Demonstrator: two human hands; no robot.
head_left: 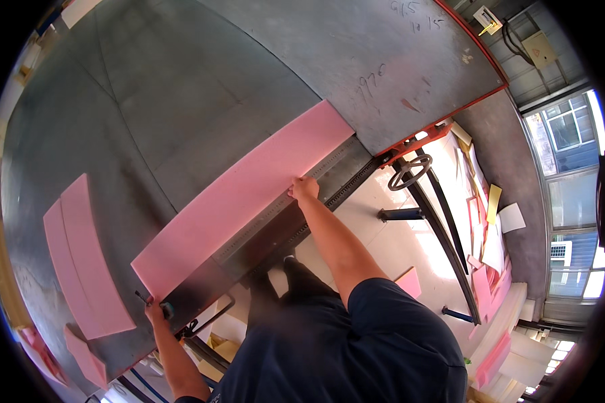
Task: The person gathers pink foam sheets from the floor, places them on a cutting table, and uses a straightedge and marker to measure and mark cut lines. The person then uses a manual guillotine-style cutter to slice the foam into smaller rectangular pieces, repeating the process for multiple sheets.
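Observation:
A long pink foam strip [242, 195] lies slantwise across the dark metal table [181, 121], along a ruler [262, 225] set near the table's front edge. My right hand [304, 188] is closed on the strip's near edge, right of its middle, thumb and fingers bent together. At the strip's lower left corner, my left hand [156, 311] is closed round a small dark tool [168, 310]. A thin dark end sticks out past the fingers; its exact kind is too small to tell.
More pink foam pieces [91, 262] lie on the table at left, with a small offcut [85, 354] nearer me. Right of the table are a handwheel [410, 172], dark frame rails [444, 228] and foam scraps [487, 289] on the floor. A red-edged metal surface [396, 74] extends far right.

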